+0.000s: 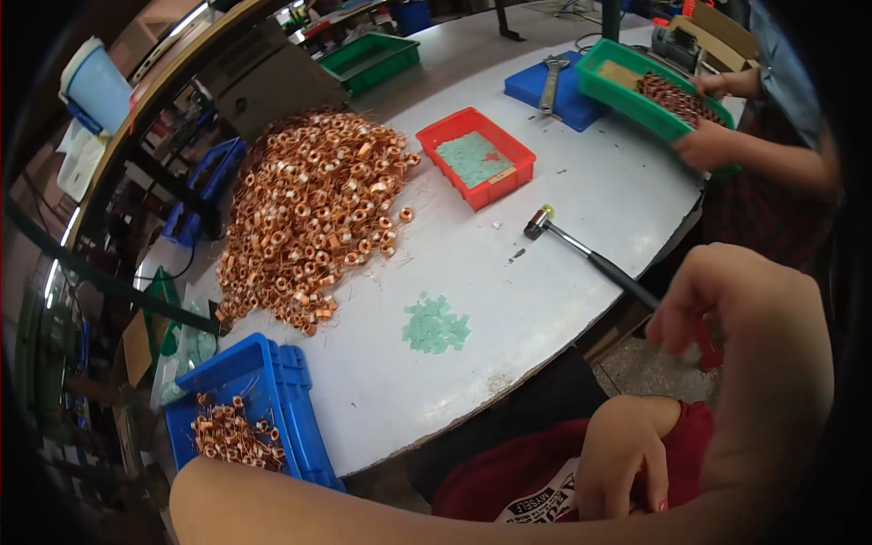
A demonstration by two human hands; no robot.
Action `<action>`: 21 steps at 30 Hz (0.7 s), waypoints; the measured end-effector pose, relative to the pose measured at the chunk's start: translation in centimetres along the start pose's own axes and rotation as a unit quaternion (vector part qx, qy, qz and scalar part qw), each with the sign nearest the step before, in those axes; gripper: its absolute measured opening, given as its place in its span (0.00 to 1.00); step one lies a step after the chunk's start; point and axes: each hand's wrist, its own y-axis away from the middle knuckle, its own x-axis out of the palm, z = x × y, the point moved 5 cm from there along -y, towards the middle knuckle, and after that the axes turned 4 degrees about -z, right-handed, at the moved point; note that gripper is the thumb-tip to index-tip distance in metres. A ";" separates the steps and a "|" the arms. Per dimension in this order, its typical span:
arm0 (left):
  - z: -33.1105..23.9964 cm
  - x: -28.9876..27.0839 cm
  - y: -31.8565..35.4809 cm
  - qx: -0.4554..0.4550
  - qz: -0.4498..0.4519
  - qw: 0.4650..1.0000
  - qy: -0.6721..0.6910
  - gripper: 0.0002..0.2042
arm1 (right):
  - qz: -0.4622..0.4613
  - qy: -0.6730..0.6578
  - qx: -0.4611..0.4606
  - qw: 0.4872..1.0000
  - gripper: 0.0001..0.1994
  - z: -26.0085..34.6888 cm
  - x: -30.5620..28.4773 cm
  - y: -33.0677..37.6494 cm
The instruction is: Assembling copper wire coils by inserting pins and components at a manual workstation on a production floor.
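Note:
My left forearm crosses the lower edge, and my left hand [713, 295] is raised at the right with bent, blurred fingers. Those fingers appear beside the black handle end of a small hammer [595, 259]; whether they touch it, or hold anything, I cannot tell. My right hand [627, 454] rests low against red clothing, its fingers pointing down and slightly apart, with no object visible in it. A loose pile of pale green flat pieces [436, 324] lies on the white table [427, 400]. Left of it rises a large heap of copper wire coils [309, 209].
A red tray [490, 193] holds more pale green pieces. The blue bin [304, 400] at lower left contains copper coils. An adjustable wrench [550, 84] lies on a blue box [522, 84]. At the upper right, another person's hands [708, 145] hold a green tray [627, 102] of small parts.

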 end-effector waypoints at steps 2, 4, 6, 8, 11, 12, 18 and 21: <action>-2.1 2.7 -1.7 0.009 0.027 1.000 -0.009 0.06 | -0.068 0.006 0.032 0.997 0.05 -0.7 1.3 0.3; -0.6 2.8 -1.5 -0.012 0.033 0.999 -0.012 0.06 | -0.105 0.030 0.076 0.991 0.04 3.0 6.4 -5.1; 1.1 2.5 -0.8 -0.017 0.033 0.999 -0.005 0.06 | -0.145 0.060 0.113 0.981 0.04 13.2 16.1 -17.3; 0.4 2.5 -1.2 0.014 0.038 0.999 0.011 0.06 | -0.221 0.090 0.150 0.959 0.04 13.0 13.7 -14.5; -1.1 2.2 -1.4 0.029 0.042 0.999 0.014 0.06 | -0.299 0.128 0.192 0.926 0.05 10.9 7.0 -7.9; -1.5 2.1 -1.4 0.027 0.040 0.999 0.011 0.06 | -0.317 0.142 0.204 0.915 0.05 10.6 4.9 -6.4; 0.4 1.6 -1.2 -0.015 0.029 0.999 0.003 0.06 | -0.379 0.222 0.260 0.860 0.06 25.0 21.2 -23.1; 1.0 1.5 -0.7 -0.032 0.038 0.999 -0.007 0.06 | -0.380 0.218 0.258 0.861 0.05 24.6 22.1 -22.9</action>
